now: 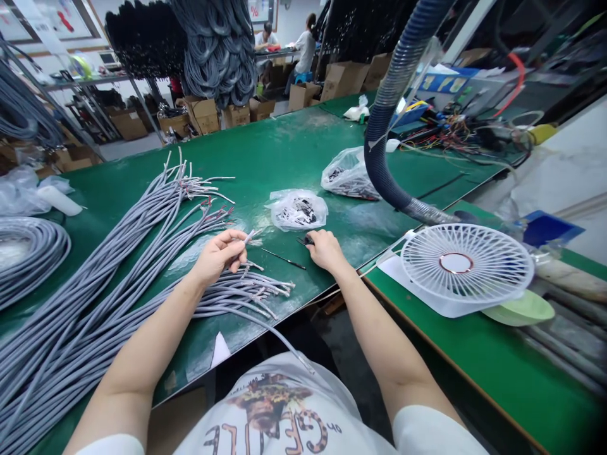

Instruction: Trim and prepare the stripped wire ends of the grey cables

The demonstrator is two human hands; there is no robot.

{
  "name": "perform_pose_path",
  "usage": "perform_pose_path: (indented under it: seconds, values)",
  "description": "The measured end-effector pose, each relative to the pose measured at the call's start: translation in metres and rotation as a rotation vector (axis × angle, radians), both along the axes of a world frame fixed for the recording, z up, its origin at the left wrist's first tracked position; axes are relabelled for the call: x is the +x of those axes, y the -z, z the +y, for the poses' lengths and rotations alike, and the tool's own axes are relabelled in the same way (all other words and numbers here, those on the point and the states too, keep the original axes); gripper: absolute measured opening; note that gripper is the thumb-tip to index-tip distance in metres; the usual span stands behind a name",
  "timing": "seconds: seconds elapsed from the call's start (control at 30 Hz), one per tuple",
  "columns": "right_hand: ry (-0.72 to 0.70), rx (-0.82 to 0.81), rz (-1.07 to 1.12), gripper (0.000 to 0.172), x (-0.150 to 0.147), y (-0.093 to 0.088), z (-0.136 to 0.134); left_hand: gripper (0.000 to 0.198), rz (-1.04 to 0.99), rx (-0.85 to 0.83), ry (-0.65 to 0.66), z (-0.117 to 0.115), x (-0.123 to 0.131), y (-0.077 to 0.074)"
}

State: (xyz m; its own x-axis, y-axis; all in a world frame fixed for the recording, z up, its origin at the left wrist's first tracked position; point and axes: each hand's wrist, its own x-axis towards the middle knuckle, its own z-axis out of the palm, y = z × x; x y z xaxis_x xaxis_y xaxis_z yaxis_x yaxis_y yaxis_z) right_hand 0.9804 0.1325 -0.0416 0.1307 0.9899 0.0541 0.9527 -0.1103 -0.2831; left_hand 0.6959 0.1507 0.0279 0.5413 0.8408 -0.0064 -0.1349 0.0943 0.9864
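My left hand (220, 254) is closed round the stripped end of a grey cable (250, 236), held just above the green table (265, 151). Below it lies a bundle of grey cables (95, 297) with bared wire tips fanned out near the front edge. My right hand (323, 248) rests on the table with its fingers pinched on a small dark part (305, 240). A thin black tool (283, 258) lies between both hands. Just beyond them sits a clear plastic bag of small black parts (298, 210).
A second bag of parts (348, 174) lies further right beside a blue ribbed hose (386, 120). A white fan (465, 262) lies flat at right. More cable coils (23, 253) at left; cardboard boxes and two seated people at the back.
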Motion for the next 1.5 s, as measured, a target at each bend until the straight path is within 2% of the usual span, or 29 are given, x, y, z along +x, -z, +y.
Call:
perform_pose_path:
  seconds: [0.17,0.3,0.37,0.43,0.53,0.6,0.73,0.87,1.3,1.5]
  values:
    - [-0.021,-0.009,0.092,0.018,0.001,-0.001,0.002,0.034,0.04,0.003,-0.03,-0.008,0.005,-0.004]
    - [0.001,0.096,0.165,0.012,-0.002,-0.007,-0.013,0.034,0.098,0.033,-0.045,-0.018,0.01,-0.007]
    - [-0.003,0.189,0.405,0.01,-0.008,-0.015,-0.027,0.036,0.124,0.025,-0.038,-0.021,0.014,-0.007]
    - [-0.045,0.249,0.816,0.01,-0.02,-0.027,-0.044,0.037,0.154,0.027,-0.027,-0.023,0.017,-0.004]
    - [-0.146,0.154,1.219,0.018,-0.046,-0.047,-0.07,0.036,0.199,0.114,-0.034,-0.026,0.021,0.003]
    - [-0.165,0.084,1.327,0.021,-0.064,-0.056,-0.083,0.034,0.23,0.223,-0.057,-0.029,0.022,0.007]
    - [-0.208,0.021,1.385,0.02,-0.087,-0.059,-0.095,0.027,0.307,0.424,-0.09,-0.035,0.023,0.011]
    - [-0.224,-0.013,1.395,0.018,-0.093,-0.054,-0.095,0.026,0.364,0.525,-0.091,-0.037,0.023,0.011]
    - [-0.201,-0.011,1.398,0.019,-0.095,-0.049,-0.092,0.024,0.435,0.589,-0.075,-0.037,0.024,0.008]
    - [-0.165,0.06,1.458,0.019,-0.101,-0.046,-0.092,0.025,0.44,0.641,-0.077,-0.036,0.024,0.008]
